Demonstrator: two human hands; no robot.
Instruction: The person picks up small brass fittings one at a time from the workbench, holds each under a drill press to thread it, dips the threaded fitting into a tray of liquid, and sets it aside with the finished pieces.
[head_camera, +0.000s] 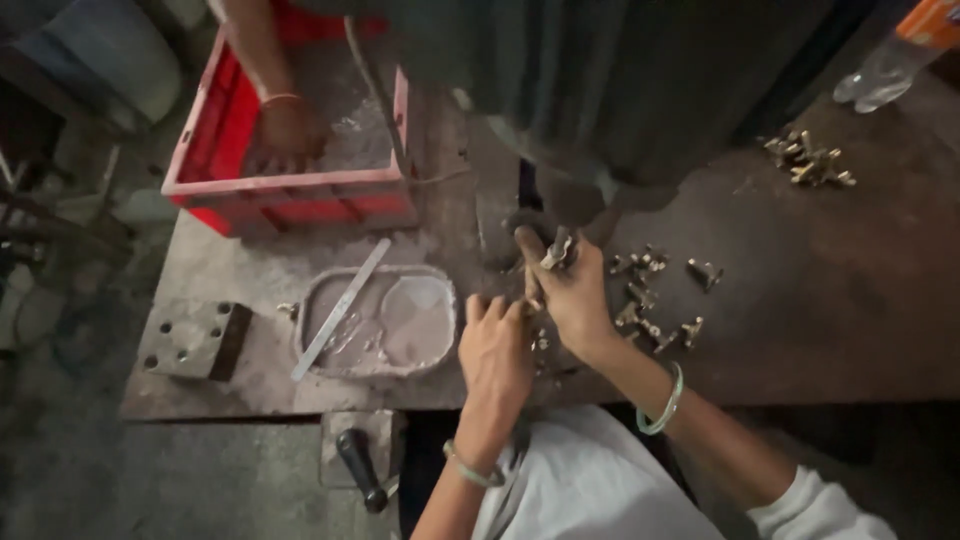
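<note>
Both your hands are working small brass fittings near the tabletop's front edge.
Your right hand (575, 290) is gripping a brass fitting (556, 252), fingers clamped; your left hand (497, 352) is pinching another small piece (533, 300) beside it.

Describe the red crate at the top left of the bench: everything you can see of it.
The red crate is a shallow, open-topped plastic bin with ribbed, slotted walls, its rims worn pale and dusty. It sits upright at the far left corner of the metal workbench, partly cut off by the frame's top edge. Its floor is coated in grey dust or powder. Another person's hand, with a thin bangle at the wrist, rests inside on that floor.
</note>
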